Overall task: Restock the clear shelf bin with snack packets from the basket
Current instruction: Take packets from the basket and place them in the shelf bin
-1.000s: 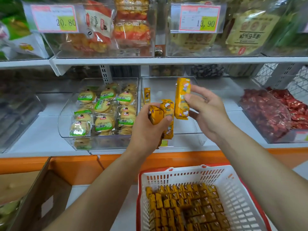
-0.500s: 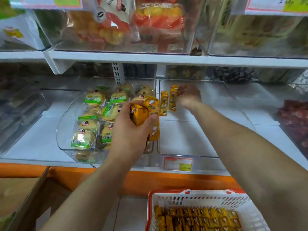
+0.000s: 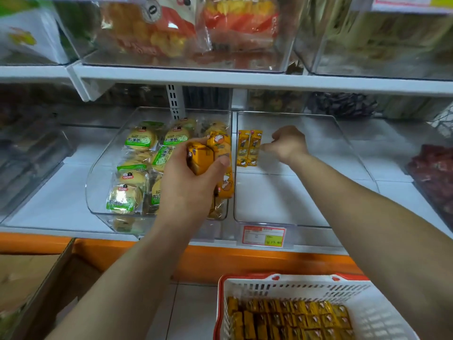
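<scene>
Two orange snack packets [image 3: 247, 148] stand upright side by side at the back left of the clear shelf bin [image 3: 282, 200], just left of the right hand [image 3: 286, 143]. Right hand is inside the bin, back of hand up, fingers loosely curled and pointing at the nearer packet. Nothing sits between the fingers. Fingertips reach that packet's right edge; blur hides whether they touch it. The bin floor below and right of this hand is bare.

Left hand [image 3: 191, 182] is outside the bin, just left of its side wall, over the neighbouring bin. Its fingers and thumb wrap tight round a bunch of packets [image 3: 215, 153], same orange kind. Some stick up above the thumb and one hangs down below it; count not readable.

Neighbouring bin [image 3: 98, 192], behind and left of the left hand, holds round biscuits in green-label wrappers [image 3: 139, 141]. A price tag [image 3: 264, 236] is on the shelf edge below the right forearm. The red-rimmed white basket [image 3: 294, 282] sits low, under the right forearm, with many more orange packets [image 3: 289, 317] packed in rows. A cardboard box [image 3: 36, 278] is low, left of the left forearm. A bin of red sweets [image 3: 434, 175] is far right of the right hand.
</scene>
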